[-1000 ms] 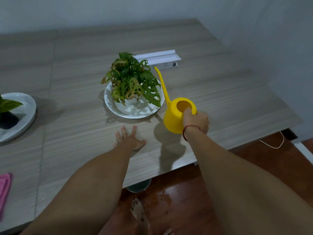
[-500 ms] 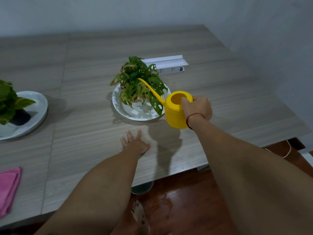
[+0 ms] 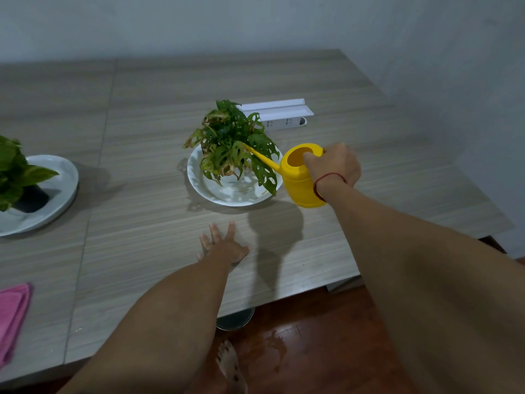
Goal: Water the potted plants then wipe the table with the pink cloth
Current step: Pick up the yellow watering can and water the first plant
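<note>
1. A second ago the yellow plastic watering can (image 3: 301, 180) sat low beside the plate with its spout pointing up and away. Now I see it tipped towards the leafy green potted plant with holed leaves (image 3: 233, 143).
2. Half a second ago the thin yellow spout (image 3: 261, 159) lay across the top of the leaves. Now its tip is buried in the foliage, and I cannot tell whether water is running.
3. My right hand (image 3: 335, 166) grips the can at its far side, fingers curled round it and the thumb at the rim of the open top. A red string (image 3: 326, 177) circles that wrist.
4. My left hand (image 3: 224, 245) has stayed where it was, palm down on the grey wood-grain table (image 3: 142, 109) in front of the plate. Its fingers (image 3: 231, 228) are straight and spread, and it holds nothing.
5. The plant stands on a round white plate (image 3: 227, 196) near the table's middle, and the can is just to the right of it.
6. A second green potted plant (image 3: 14, 169) sits on a pale oval plate (image 3: 61, 191) at the left edge.
7. The folded pink cloth (image 3: 11, 317) lies at the near left corner, well apart from both hands.
8. A white power strip (image 3: 284, 118) lies just behind the middle plant.
</note>
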A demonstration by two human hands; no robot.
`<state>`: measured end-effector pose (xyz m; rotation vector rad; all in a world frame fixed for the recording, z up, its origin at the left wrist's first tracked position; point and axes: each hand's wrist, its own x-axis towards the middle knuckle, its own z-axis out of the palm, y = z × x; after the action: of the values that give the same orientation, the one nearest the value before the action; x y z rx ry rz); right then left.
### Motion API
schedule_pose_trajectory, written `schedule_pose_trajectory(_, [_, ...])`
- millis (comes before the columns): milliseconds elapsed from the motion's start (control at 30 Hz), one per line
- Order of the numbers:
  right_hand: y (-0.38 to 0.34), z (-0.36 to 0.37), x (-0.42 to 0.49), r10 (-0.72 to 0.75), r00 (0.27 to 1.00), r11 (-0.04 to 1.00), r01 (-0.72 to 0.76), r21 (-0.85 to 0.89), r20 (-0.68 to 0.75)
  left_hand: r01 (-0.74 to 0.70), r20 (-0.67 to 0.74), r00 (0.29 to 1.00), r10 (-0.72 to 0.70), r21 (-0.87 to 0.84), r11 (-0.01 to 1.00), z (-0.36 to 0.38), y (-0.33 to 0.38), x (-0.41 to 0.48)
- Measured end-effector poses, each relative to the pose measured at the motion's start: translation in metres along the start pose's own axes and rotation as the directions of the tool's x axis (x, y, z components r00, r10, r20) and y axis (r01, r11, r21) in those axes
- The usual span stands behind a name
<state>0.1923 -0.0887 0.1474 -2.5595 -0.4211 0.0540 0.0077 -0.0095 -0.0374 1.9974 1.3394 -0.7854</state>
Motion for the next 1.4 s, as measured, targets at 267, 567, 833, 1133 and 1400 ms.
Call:
schedule_pose_trajectory(267, [-0.016, -0.01, 0.013, -0.083, 0.996, 0.994, 0.081, -0.079, -0.023, 0.01, 0.009, 1.0, -0.01, 0.01, 1.0, 0.0, 0.0, 0.003])
schedule_pose_trajectory(567, [-0.023, -0.023, 0.023, -0.137, 0.988, 0.982, 0.125, -0.143, -0.076, 0.009, 0.008, 1.0, -0.009, -0.004, 1.0, 0.002, 0.0, 0.004])
schedule_pose_trajectory(833, [-0.012, -0.035, 0.025, -0.176, 0.982, 0.975, 0.165, -0.147, -0.066, 0.005, 0.008, 1.0, -0.005, -0.005, 1.0, 0.001, 0.001, 0.001])
schedule_pose_trajectory(1133, [-0.012, -0.048, 0.024, -0.153, 0.982, 0.985, 0.142, -0.101, -0.113, -0.013, 0.008, 1.0, 0.013, 0.001, 1.0, 0.0, 0.001, -0.006])
schedule_pose_trajectory(1400, [-0.025, -0.052, 0.023, -0.199, 0.971, 0.975, 0.182, -0.125, -0.134, -0.009, 0.012, 1.0, 0.009, 0.005, 1.0, -0.001, 0.001, -0.01])
